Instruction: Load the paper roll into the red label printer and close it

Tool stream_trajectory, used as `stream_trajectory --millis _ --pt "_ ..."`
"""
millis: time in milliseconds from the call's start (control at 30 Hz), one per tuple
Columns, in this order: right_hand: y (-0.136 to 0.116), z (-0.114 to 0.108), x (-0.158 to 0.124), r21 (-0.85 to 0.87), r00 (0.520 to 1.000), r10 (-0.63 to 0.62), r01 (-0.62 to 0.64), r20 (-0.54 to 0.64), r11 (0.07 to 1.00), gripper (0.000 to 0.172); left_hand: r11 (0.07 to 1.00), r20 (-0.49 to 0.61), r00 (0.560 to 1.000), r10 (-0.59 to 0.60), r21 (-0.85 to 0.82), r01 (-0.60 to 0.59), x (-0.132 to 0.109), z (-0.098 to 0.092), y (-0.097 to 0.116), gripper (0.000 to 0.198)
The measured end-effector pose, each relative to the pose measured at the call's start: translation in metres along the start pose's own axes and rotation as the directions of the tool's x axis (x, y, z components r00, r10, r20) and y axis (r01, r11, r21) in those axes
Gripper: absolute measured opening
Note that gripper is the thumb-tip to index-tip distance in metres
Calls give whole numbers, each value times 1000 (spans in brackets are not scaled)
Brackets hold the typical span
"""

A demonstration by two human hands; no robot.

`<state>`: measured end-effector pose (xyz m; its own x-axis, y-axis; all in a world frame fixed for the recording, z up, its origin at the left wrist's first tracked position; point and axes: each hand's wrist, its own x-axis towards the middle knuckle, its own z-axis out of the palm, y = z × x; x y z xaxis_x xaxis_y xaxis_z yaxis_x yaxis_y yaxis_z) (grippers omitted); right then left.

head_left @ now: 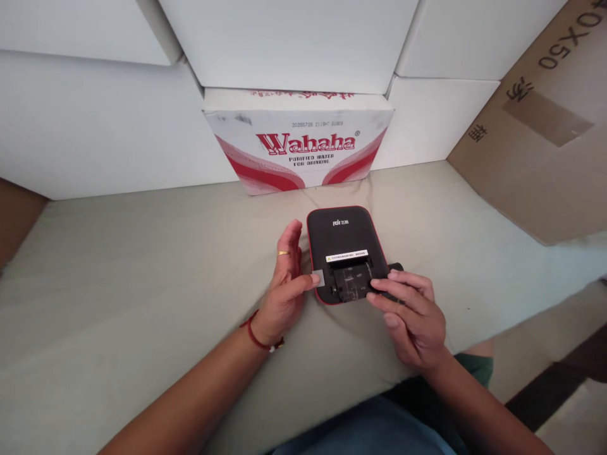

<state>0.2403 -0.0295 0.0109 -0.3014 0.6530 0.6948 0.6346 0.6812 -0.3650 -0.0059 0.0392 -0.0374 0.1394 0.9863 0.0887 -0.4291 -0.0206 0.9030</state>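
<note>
Right hand [412,322] is closest, fingers loose, tips resting on the open bay of the black, red-rimmed plastic gadget [342,243] lying on the beige cloth table [142,265]. Left hand [284,284] fingers pinch a small grey card [318,277] at its left edge. Red-and-white Wahaha carton [303,148] sits behind.

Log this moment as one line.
left hand: pinches small grey card at device's left edge | right hand: fingertips rest on black device | compartment: open | behind: Wahaha box

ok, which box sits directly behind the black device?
The Wahaha box, red-printed; the white boxes are plain, the cardboard box is brown, off to the right.
</note>
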Motion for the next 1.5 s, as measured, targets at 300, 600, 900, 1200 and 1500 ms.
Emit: stream_trajectory --millis 300,600,900,1200,1500 --pt "-9 -3 13 -4 999 46 -46 -3 999 32 995 100 994 44 88 -53 3 -7 -16 96" --pt "13 -19 109 -129 874 263 -230 409 964 28 997 -83 996 23 -72 -29 15 -6 -28 67" --pt "33 46 158 -548 607 333 207 722 810 40 999 -176 984 15 -34 -21 25 -8 -42 47" --pt "-1 4 154 -549 711 308 131 632 826 29 999 -174 985 21 -25 -26 26 -9 -43 44" --pt "80 -127 93 -513 527 569 -267 631 816 25 997 -205 976 77 38 -71 24 -8 -40 10"
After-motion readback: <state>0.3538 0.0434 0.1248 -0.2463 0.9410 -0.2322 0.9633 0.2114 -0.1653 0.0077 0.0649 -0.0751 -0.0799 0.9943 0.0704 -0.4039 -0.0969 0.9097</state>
